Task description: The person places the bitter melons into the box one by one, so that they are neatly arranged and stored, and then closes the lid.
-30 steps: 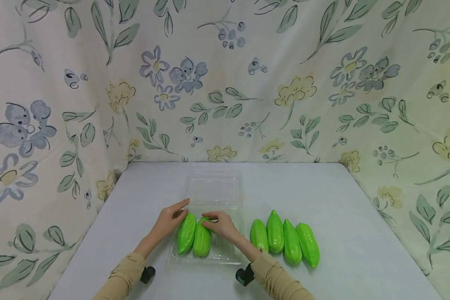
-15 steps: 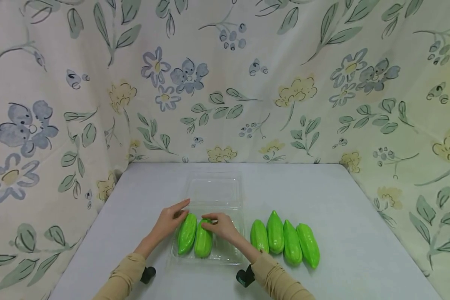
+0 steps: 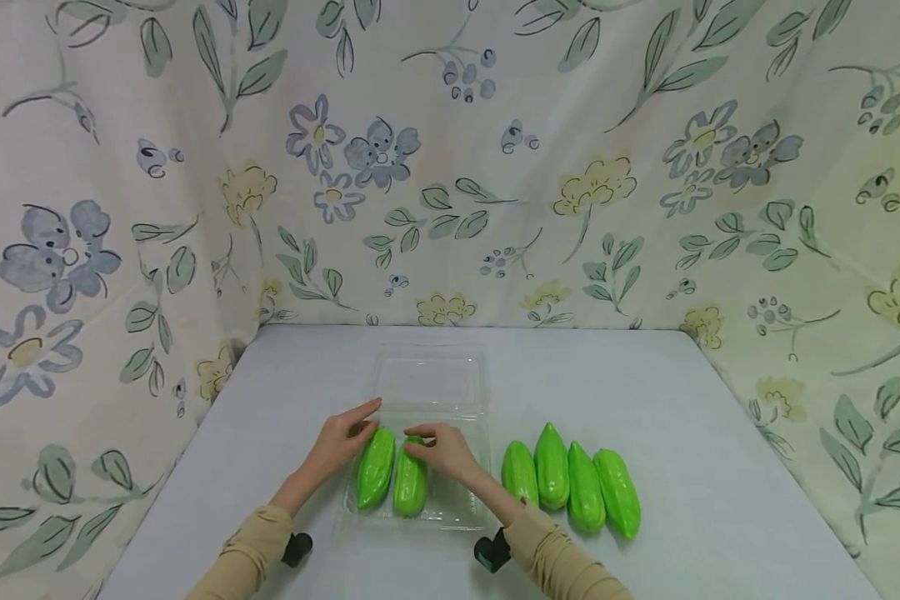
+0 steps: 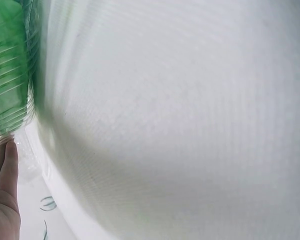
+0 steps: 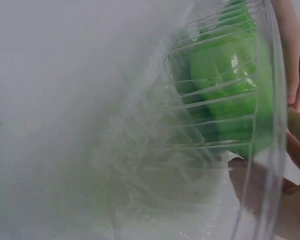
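Note:
Two glossy green ribbed gourds lie in the base of a clear plastic clamshell container. My right hand pinches the far end of the right gourd between thumb and fingers. My left hand rests at the far end of the left gourd, its fingers extended along the container's left side. In the left wrist view, the fingers touch the container's edge near a gourd seen through the wall. The right wrist view shows a gourd behind the ribbed clear wall, with my right fingertips beside its end.
The container's clear lid lies folded back behind the base. Several more green gourds lie in a row on the white table, right of the container. A floral curtain hangs behind the table and along both sides.
The right gourd has shifted slightly rightward with my right hand, widening the gap between the two gourds. My left hand has stayed nearly still.

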Available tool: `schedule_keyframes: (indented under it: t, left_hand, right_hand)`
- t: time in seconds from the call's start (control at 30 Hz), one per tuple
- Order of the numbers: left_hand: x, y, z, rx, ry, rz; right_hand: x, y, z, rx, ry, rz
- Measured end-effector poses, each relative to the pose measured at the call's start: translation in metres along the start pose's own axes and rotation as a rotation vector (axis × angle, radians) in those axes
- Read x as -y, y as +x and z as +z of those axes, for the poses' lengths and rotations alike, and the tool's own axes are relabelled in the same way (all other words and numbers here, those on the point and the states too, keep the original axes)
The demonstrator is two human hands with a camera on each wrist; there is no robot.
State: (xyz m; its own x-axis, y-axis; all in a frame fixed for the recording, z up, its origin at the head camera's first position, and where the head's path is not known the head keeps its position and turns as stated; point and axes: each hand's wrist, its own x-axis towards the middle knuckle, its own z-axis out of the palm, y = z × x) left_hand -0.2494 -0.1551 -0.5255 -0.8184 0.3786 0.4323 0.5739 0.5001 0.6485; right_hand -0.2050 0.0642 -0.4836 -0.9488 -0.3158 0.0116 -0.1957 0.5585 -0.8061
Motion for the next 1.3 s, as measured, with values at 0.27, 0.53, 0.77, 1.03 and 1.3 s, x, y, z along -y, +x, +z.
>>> schedule_keyframes:
  t: [0.27,0.53,0.77,1.03,1.3]
  left_hand:
    - [-0.001,0.0,0.0,-0.003,0.002,0.0]
    - [-0.003,0.001,-0.001,-0.002,-0.003,-0.003]
    - [-0.004,0.001,-0.001,0.009,-0.016,-0.019]
    - [-0.002,0.001,0.0,-0.008,-0.024,0.0]
    - [-0.001,0.0,0.0,-0.001,-0.023,-0.019]
  right_hand:
    - [0.004,0.0,-0.003,0.005,-0.016,0.017]
    - [0.005,0.0,-0.007,-0.002,-0.021,0.016]
    - [0.005,0.0,-0.009,-0.006,-0.023,0.019]
    - [0.007,-0.001,-0.012,0.008,-0.01,0.016]
    - [0.007,-0.002,-0.018,0.023,-0.008,0.006]
